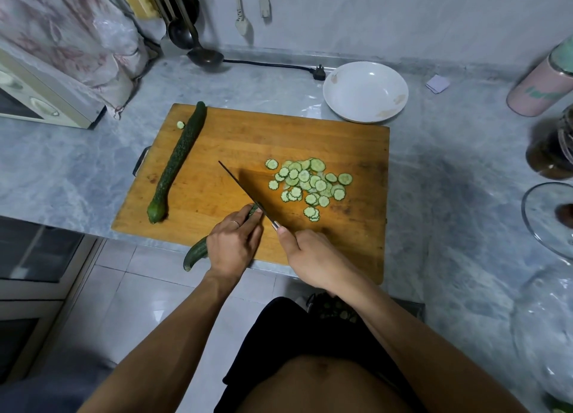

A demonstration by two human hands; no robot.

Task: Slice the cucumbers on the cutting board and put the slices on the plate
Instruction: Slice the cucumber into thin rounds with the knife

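Note:
A wooden cutting board (235, 139) lies on the grey marble counter. My left hand (234, 245) grips a cucumber (196, 253) whose tail hangs over the board's front edge. My right hand (313, 259) holds a knife (240, 184) by its handle, the blade set against the cucumber's cut end beside my left fingertips. A pile of several cucumber slices (310, 183) lies right of the blade. A second, whole cucumber (178, 161) rests along the board's left side, with one stray slice (180, 124) near its far end. The white plate (366, 91) stands behind the board, holding no slices.
A black plug and cord (318, 72) lie left of the plate. A ladle (206, 56) leans at the back. A microwave (40, 102) sits far left. A pink bottle (539, 87), a dark jar (552, 152) and a glass lid (548, 217) crowd the right edge.

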